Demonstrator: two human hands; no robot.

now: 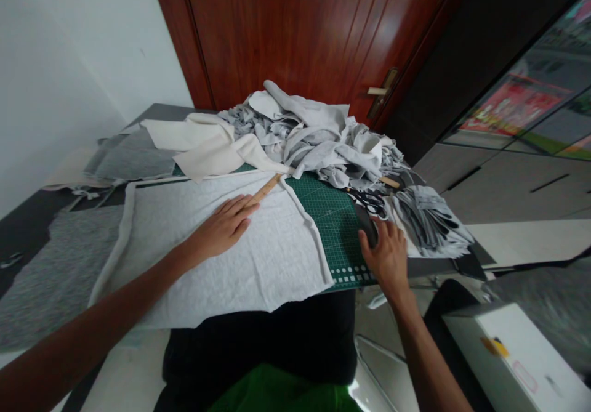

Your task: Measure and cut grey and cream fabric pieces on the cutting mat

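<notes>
My left hand [224, 226] lies flat and open on a large light grey piece of fabric [221, 258] spread over a green cutting mat [335, 215]. Its fingertips touch the near end of a wooden ruler [264, 190] resting on the cloth. My right hand [386, 255] rests at the mat's right edge with its fingers spread, partly over a dark object [368, 227] I cannot make out. Black-handled scissors [369, 201] lie just beyond that hand.
A heap of grey and cream fabric scraps [305, 135] fills the back of the table. A stack of cut grey strips [427, 218] lies at the right. More grey cloth [55, 276] covers the left. A wooden door [300, 30] stands behind; a white box [512, 356] sits lower right.
</notes>
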